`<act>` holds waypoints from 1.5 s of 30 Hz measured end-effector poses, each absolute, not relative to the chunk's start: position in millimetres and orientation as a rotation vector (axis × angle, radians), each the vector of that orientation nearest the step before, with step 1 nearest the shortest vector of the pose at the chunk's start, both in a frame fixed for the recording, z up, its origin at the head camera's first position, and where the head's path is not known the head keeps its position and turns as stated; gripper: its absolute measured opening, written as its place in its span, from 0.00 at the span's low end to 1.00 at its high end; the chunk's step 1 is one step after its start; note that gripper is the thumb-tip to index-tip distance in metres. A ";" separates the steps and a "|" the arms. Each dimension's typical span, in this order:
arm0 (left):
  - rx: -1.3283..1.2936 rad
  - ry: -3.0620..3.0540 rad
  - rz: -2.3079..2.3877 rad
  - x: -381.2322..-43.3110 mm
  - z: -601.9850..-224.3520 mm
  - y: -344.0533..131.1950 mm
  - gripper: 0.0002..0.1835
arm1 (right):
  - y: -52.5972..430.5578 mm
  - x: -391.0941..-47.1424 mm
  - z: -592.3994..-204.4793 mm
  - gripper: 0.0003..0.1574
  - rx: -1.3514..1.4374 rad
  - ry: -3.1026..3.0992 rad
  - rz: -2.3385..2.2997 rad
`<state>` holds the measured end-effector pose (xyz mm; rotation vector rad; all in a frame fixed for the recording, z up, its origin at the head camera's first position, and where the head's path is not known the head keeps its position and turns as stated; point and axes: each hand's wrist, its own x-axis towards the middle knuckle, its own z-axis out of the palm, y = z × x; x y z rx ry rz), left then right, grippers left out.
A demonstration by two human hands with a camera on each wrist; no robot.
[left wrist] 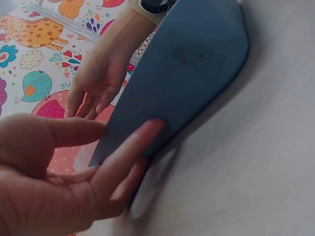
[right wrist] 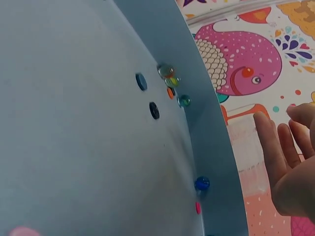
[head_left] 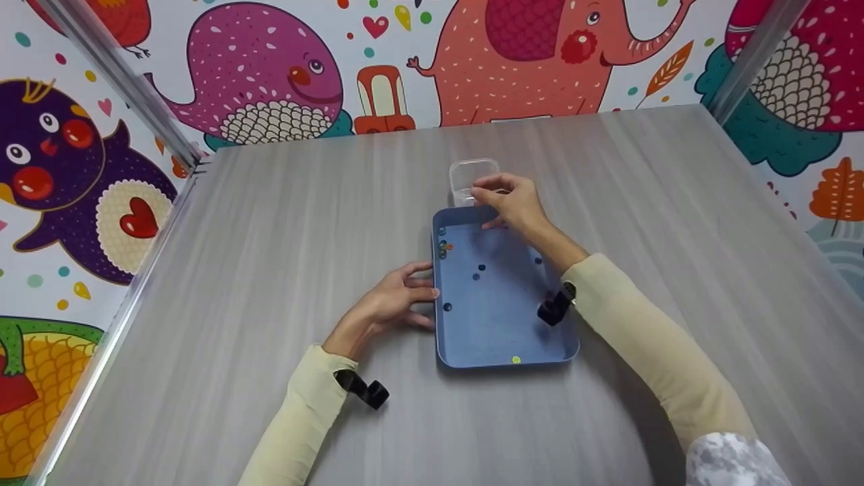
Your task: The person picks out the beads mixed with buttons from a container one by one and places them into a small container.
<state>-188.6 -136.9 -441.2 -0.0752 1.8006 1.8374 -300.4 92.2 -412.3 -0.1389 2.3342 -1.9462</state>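
A blue rectangular tray (head_left: pixel 506 324) lies on the table, with several glass marbles (right wrist: pixel 184 101) and flat button-like discs (right wrist: pixel 141 81) scattered inside. My left hand (head_left: pixel 391 297) touches its left wall; the thumb tip meets the rim and extended fingers (left wrist: pixel 123 152) rest along the outside. Over the tray's far end, my right hand (head_left: pixel 516 202) hovers beside a clear plastic container (head_left: pixel 472 165). Its fingers (right wrist: pixel 268 137) are slightly bent and spread, and I see nothing held between them. The hand hides part of the container and the tray's far corner.
Along the tray's near wall lies a yellow disc (head_left: pixel 516 360); a blue marble (right wrist: pixel 202 183) and a pink disc (right wrist: pixel 198 208) sit by another wall. Grey wood-grain table (head_left: pixel 304 216) surrounds the tray. Cartoon-printed panels (head_left: pixel 263 67) stand behind and at both sides.
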 end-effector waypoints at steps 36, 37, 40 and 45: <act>-0.099 1.780 1.837 -189.8 -439.7 -136.8 0.36 | 61.8 -270.9 -429.4 0.19 -0.129 2.134 -1.748; -0.100 1.779 1.838 -189.7 -439.6 -136.7 0.36 | 61.3 -271.0 -430.5 0.19 -0.128 2.135 -1.743; -0.091 1.779 1.842 -189.5 -439.4 -136.9 0.36 | 60.4 -270.7 -432.9 0.19 -0.115 2.136 -1.725; -0.095 1.779 1.840 -190.4 -440.3 -137.3 0.36 | 59.3 -269.1 -434.4 0.18 -0.096 2.122 -1.688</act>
